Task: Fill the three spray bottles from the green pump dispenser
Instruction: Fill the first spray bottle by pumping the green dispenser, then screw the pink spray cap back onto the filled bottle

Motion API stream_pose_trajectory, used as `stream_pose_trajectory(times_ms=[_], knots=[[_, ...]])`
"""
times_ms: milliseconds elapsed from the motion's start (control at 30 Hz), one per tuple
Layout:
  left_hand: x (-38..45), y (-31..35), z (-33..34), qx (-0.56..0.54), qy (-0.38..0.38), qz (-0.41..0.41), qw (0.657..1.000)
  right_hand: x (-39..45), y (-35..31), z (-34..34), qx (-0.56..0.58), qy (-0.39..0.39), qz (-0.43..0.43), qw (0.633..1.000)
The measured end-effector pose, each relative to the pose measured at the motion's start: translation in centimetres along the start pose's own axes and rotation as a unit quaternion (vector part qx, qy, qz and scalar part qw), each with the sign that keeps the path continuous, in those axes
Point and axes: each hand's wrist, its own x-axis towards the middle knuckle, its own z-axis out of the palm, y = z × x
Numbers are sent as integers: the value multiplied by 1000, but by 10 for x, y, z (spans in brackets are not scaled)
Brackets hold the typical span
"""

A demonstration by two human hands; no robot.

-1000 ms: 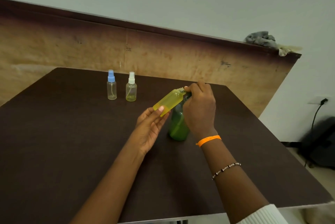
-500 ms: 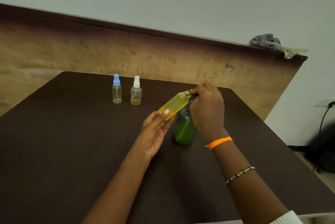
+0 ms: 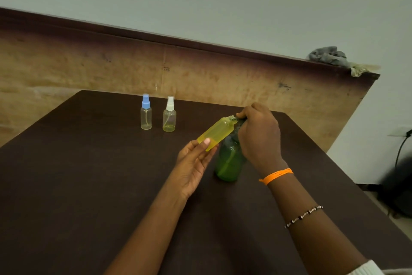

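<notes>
- The left hand [image 3: 193,164] and its forearm are bare, with nothing worn on the wrist.
- The right hand [image 3: 259,136] has an orange band [image 3: 276,176] round the wrist.
- Higher up the right forearm sits a thin beaded bracelet [image 3: 304,216], dark beads alternating with pale ones.
- A white knitted sleeve cuff [image 3: 365,269] shows at the lower right corner.

Yellow bottle [image 3: 215,133], green dispenser [image 3: 229,162], blue cap [image 3: 145,101], white cap [image 3: 170,103], dark brown table [image 3: 78,174].
</notes>
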Motion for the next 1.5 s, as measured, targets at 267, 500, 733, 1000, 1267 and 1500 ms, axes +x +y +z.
stream_pose_trajectory(times_ms=[267,500,733,1000,1267,1500], knots=[[6,-3,-3,-9,3,-1,1000,-16,1,12,2,39,-18,999],[7,-7,-5,-12,-4,-17,1000,-14,2,-2,53,13,14,998],[8,-8,-7,0,2,-26,1000,-13,5,-5,75,-1,23,997],[10,-7,-13,9,20,-30,999,-10,16,-14,113,26,36,993],[11,-7,-13,10,19,-43,999,-31,82,-1,90,-88,201,971],[12,-6,-12,19,24,-44,999,-50,95,41,49,-325,157,931]])
